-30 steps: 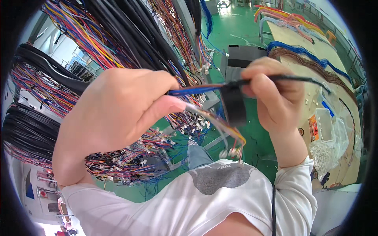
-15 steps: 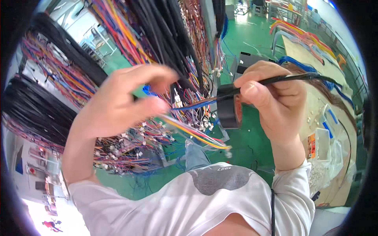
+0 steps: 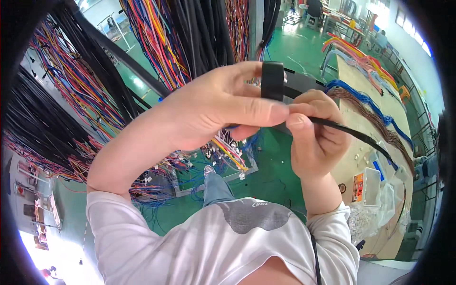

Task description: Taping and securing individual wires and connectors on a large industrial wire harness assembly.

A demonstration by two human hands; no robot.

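My left hand point(image 3: 223, 104) reaches across the middle with its fingers closed about a roll of black tape point(image 3: 272, 80), which stands above my thumb. The thumb tip meets the fingertips of my right hand point(image 3: 318, 135). That hand pinches a thin wire harness point(image 3: 363, 137) wrapped in black tape, whose tail runs off to the right. Below my left hand hang loose wire ends point(image 3: 232, 154) in yellow, red and white, with small white connectors. Where the harness passes behind my left fingers is hidden.
Thick bundles of black-sleeved and coloured wires point(image 3: 156, 38) hang at the left and far side. A wooden table point(image 3: 349, 76) on the right bears blue and brown wire bunches point(image 3: 365, 105), a clear plastic box point(image 3: 373, 186) and plastic bags. Another person point(image 3: 314, 8) sits far back.
My left hand has moved right, from apart and blurred to closed about the tape roll beside my right hand. The roll has gone from below the harness to above it.
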